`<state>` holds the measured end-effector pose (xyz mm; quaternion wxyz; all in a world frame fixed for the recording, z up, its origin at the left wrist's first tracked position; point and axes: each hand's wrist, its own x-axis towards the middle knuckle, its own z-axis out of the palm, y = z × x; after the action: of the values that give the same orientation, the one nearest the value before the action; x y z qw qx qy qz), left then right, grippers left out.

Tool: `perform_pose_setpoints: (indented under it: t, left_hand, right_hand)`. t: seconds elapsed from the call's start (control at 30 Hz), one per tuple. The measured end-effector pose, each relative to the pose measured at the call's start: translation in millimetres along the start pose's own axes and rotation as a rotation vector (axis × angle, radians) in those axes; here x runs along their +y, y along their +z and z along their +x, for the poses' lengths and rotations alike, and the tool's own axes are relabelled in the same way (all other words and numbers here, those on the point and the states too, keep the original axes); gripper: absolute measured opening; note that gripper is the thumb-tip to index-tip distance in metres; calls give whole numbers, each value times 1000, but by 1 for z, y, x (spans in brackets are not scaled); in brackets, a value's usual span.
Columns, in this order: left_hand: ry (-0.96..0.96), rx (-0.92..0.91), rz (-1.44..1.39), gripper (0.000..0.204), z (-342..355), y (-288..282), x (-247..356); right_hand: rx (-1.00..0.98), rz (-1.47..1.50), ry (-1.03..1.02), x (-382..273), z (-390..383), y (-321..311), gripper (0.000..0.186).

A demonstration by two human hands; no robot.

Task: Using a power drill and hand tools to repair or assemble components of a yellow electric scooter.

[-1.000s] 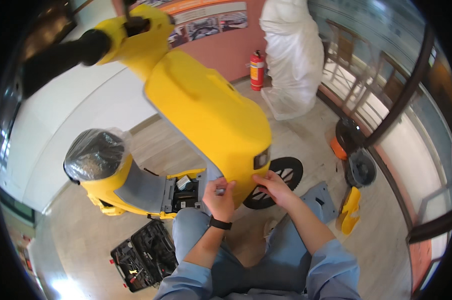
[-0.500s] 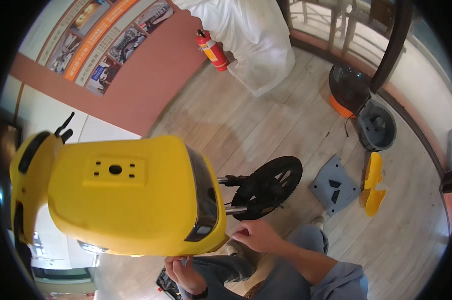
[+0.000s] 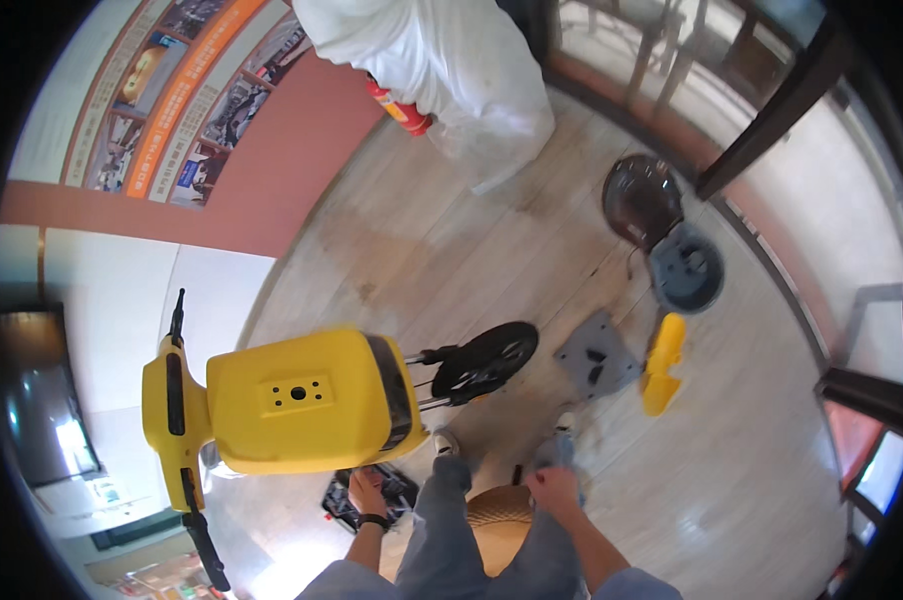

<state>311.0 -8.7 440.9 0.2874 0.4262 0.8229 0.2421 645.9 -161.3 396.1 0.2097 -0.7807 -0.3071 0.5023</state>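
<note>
A yellow scooter [image 3: 242, 425] stands to my left, its smooth body reaching toward me and a dark band round its right end. My left hand [image 3: 368, 494] is by the lower edge of that body, above a black tool case [image 3: 404, 492]. Its fingers look curled, and whatever they hold is hidden. Over my right thigh, apart from the scooter, my right hand [image 3: 555, 490] is closed; I cannot make out what is in it. A small dark upright piece [image 3: 518, 474] shows just left of it. I sit on or straddle a brown quilted stool [image 3: 500, 512].
The scooter's black wheel [image 3: 486, 362] juts out to the right. Beyond my feet lie a grey panel [image 3: 584, 345], a yellow curved cover [image 3: 662, 365] and a grey tub [image 3: 688, 270] with a dark lid [image 3: 642, 200]. A red fire extinguisher [image 3: 400, 108] stands beside white draped sheeting [image 3: 472, 80].
My view has drawn back and shifted, so the scooter looks smaller. My right hand has come away from the scooter's corner to above my thigh. My left hand stays near the body's lower edge.
</note>
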Motion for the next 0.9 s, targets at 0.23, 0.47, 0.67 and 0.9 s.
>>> perform_pose_setpoints:
  t: [0.23, 0.47, 0.67, 0.9]
  left_hand:
    - [140, -710, 751, 51, -59, -37, -12]
    - [-195, -939, 838, 69, -138, -90, 25]
    - [-228, -589, 695, 82, -151, -104, -23]
    - [-529, -663, 554, 71, -167, -109, 84]
  right_hand:
    - [2, -343, 285, 46, -64, -121, 40]
    - [-232, -618, 151, -45, -17, -194, 43]
    - [-220, -748, -224, -176, 81, -158, 41]
    - [-316, -446, -322, -315, 171, -101, 35]
